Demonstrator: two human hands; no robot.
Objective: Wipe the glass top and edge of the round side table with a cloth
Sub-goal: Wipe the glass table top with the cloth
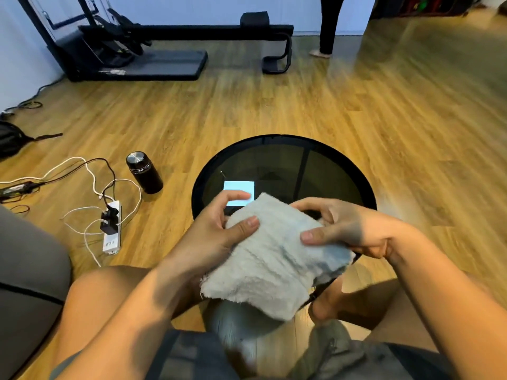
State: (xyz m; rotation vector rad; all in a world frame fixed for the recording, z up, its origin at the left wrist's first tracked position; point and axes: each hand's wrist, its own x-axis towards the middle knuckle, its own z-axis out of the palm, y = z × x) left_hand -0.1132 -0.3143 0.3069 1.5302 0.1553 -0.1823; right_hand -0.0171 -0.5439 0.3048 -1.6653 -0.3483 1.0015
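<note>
Left hand, right hand gripping cloth, capped flask beside table

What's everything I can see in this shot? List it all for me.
cloth: 1, pale grey, held over the table's near edge
table: 1, black rim with dark glass top, centre
flask: 1, black with metal lid, on floor left of table
power strip: 1, white, on floor at left, plugs in it
cables: several, white and black, on floor around the strip
exercise machine: 1, black, by far wall
seat: 1, grey, left edge
bag: 1, black, far left floor
other person: 1, dark trousers, legs only, far wall
left hand: 1, holds cloth's left side
right hand: 1, holds cloth's right side
legs: 2, in dark shorts, bottom of view
</note>
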